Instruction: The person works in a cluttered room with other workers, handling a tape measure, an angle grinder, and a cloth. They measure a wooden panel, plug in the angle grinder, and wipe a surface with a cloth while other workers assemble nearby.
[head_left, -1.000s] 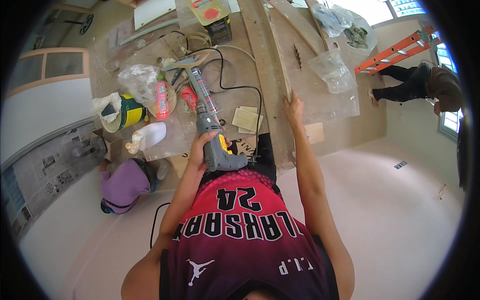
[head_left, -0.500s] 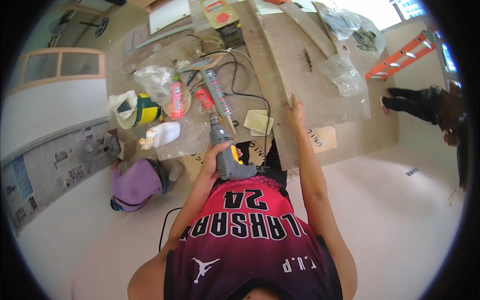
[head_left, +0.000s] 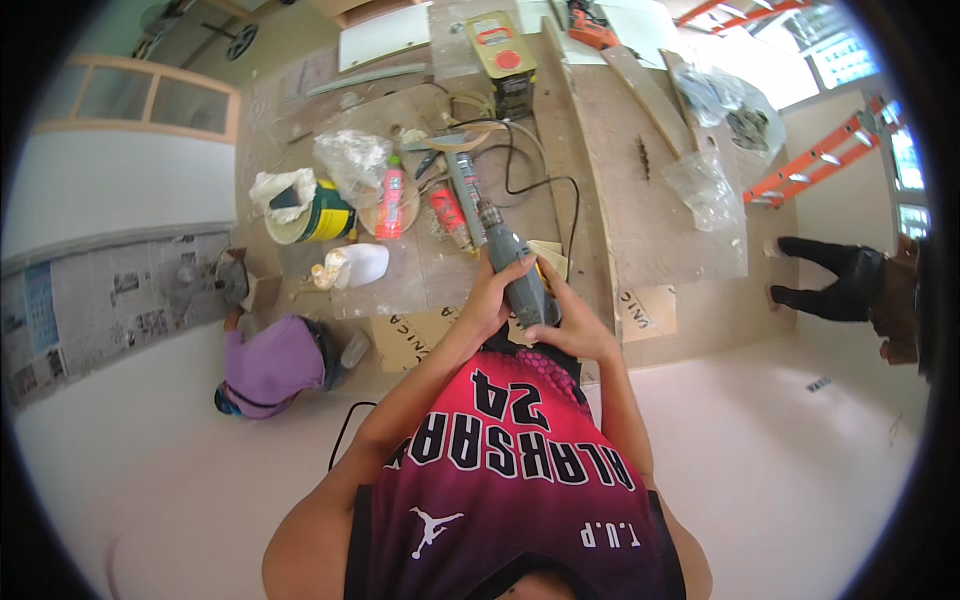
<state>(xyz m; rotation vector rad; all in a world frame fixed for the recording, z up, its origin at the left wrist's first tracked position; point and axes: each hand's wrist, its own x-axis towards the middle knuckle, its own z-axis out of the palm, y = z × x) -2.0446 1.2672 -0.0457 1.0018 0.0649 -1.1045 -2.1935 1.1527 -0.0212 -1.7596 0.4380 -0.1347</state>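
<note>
I hold a grey power drill point(head_left: 512, 262) in front of my waist, its chuck pointing away over the near edge of the work table. My left hand point(head_left: 490, 292) is closed round the left side of its body. On the right, my right hand point(head_left: 582, 318) grips the rear and handle side, thumb on the body; some of its fingers are hidden behind the drill. Just past the chuck lies a caulking gun with a grey tube point(head_left: 466, 182). A red tube point(head_left: 446, 208) rests to the left of it, and a pale square pad point(head_left: 547, 254) shows beside the drill.
A long board point(head_left: 583, 160) runs across the table point(head_left: 640, 240). Leftward stand a pink bottle point(head_left: 391, 205), a white bottle point(head_left: 362, 265) and a green-yellow tub point(head_left: 327, 214). A black cord point(head_left: 577, 215) loops nearby. People are at left point(head_left: 275, 365) and right point(head_left: 850, 280); an orange ladder point(head_left: 815, 160) leans at right.
My right hand has left the long board and joined my left hand on the drill. The drill has moved right, and the whole view has shifted.
</note>
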